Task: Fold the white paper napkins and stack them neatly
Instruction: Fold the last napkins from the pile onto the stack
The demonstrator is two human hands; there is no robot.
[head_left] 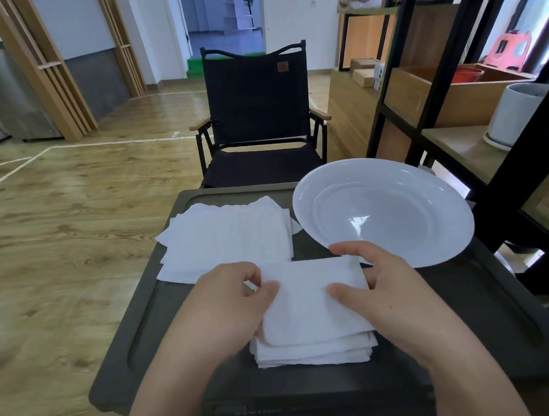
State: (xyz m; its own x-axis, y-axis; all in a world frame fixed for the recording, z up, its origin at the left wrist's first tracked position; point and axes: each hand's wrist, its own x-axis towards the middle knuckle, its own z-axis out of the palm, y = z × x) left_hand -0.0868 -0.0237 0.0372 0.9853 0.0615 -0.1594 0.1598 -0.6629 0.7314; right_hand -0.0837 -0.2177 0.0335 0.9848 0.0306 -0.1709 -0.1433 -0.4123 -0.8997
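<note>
Folded napkin [313, 296], both hands pinching, stack [312, 351] beneath

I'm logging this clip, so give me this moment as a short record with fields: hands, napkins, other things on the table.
left hand: grips the left edge of the top napkin
right hand: holds its right edge
folded pile: under that napkin, near table edge
unfolded pile: farther back, left
plate: white, empty, right of the unfolded pile
table: dark

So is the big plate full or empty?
Empty. The plate shows only its bare white inside; the napkins lie on the table beside it.
</note>
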